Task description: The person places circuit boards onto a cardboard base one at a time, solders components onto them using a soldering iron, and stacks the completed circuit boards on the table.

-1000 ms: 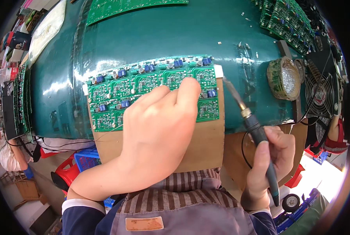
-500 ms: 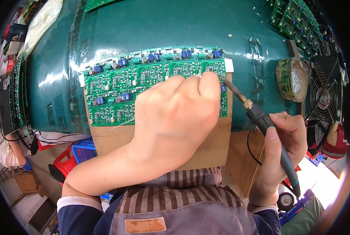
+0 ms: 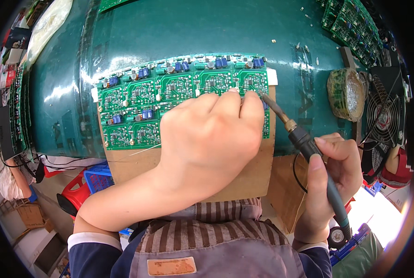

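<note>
A panel of green circuit boards (image 3: 142, 92) with blue and round parts lies on a brown board (image 3: 137, 162). Over the panel's right half, my left hand (image 3: 211, 129) is closed, its back turned up and its fingertips mostly hidden. A thin silvery solder wire (image 3: 144, 150) runs from the lower left into that hand. My right hand (image 3: 334, 167) grips a soldering iron (image 3: 306, 143) like a pen. The iron's tip points up-left to the panel's right edge, beside my left fingers; whether it touches the board I cannot tell.
On the green mat (image 3: 207, 28) a taped round container (image 3: 339, 95) with a silvery inside stands at the right, next to a fan (image 3: 382, 113). More circuit boards (image 3: 353, 30) stack at the far right. A red stool (image 3: 77, 192) and blue crate (image 3: 98, 178) stand lower left.
My left fingers have drawn slightly down and nearer, showing more of the panel's upper right. The soldering iron has shifted a little to the left, its tip staying near the panel's right edge.
</note>
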Motion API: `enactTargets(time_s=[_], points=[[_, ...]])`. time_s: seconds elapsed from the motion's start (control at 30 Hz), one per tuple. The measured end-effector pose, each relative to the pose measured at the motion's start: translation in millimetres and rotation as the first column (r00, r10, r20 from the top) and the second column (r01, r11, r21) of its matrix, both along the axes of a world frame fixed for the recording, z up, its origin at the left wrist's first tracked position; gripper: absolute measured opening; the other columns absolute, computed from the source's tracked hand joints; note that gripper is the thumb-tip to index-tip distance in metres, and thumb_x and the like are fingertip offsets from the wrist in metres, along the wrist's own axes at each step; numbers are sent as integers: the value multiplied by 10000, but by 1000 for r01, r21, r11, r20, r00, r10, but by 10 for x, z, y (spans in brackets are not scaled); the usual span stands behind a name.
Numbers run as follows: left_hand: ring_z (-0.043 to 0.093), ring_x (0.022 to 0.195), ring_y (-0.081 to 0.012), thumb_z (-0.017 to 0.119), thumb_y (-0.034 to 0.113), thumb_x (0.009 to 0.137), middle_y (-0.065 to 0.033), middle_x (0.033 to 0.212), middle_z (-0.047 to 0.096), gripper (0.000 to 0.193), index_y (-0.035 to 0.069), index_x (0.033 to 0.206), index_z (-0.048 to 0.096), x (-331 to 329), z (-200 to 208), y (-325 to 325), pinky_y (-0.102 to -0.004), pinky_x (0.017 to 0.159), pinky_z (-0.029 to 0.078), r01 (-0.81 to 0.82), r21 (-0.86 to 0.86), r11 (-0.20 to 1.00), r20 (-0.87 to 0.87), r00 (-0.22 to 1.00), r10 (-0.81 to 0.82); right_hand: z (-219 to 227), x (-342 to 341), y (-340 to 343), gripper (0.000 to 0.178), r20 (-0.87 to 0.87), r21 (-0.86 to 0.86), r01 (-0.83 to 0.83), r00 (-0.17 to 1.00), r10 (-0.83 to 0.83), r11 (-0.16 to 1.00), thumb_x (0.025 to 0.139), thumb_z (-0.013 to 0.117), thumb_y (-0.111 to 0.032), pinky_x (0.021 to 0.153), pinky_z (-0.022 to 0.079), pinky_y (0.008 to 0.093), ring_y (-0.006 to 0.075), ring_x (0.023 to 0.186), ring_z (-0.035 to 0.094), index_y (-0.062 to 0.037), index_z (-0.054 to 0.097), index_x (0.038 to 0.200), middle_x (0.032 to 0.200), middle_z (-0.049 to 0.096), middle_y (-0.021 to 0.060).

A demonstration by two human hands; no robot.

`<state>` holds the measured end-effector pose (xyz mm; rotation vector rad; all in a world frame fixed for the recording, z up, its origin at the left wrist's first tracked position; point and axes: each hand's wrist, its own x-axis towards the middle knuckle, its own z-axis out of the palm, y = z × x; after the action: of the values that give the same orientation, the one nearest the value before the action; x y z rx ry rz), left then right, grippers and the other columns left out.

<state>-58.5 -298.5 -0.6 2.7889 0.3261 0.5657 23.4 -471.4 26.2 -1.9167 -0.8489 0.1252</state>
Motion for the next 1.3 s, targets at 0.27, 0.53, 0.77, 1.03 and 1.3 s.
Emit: enactTargets(time_s=[0.27,0.53,0.77,1.03,1.3], points=[[568,643,-236,673,58,777,-68,698,600,116,85,881,627,-72,131,94,-358,555,441,-9,-73,997,-54,999,5,7,-95,10,200,36,42,90,995,-91,995,732,619,-16,624,461,306,200,630,576,73,552,898,709,593,119],[572,643,-249,653,28,802,-76,723,610,131,71,920,618,-270,166,176,-358,579,460,-164,-122,979,-146,979,145,-70,-168,186,179,11,100,-43,999,42,994,723,653,0,594,478,298,194,599,588,86,573,859,697,593,126],[559,587,-231,687,25,764,-64,688,611,141,76,891,652,-269,67,167,-347,527,452,-142,-30,989,-78,987,139,-93,-168,257,172,4,82,-58,998,58,995,712,653,14,573,469,277,187,586,582,85,574,846,685,595,126],[581,591,-216,717,33,724,-56,728,649,168,70,884,679,-262,51,190,-332,510,455,-92,-27,995,-1,996,92,-11,-162,294,168,13,43,-104,995,103,994,704,657,25,555,463,275,191,584,586,87,571,836,673,593,126],[543,660,-246,677,21,775,-73,782,642,148,66,910,635,-382,229,275,-350,603,448,-133,-14,991,-80,988,132,-42,-228,298,206,64,132,-81,995,73,988,679,677,37,542,467,303,203,555,595,77,578,855,684,616,136]])
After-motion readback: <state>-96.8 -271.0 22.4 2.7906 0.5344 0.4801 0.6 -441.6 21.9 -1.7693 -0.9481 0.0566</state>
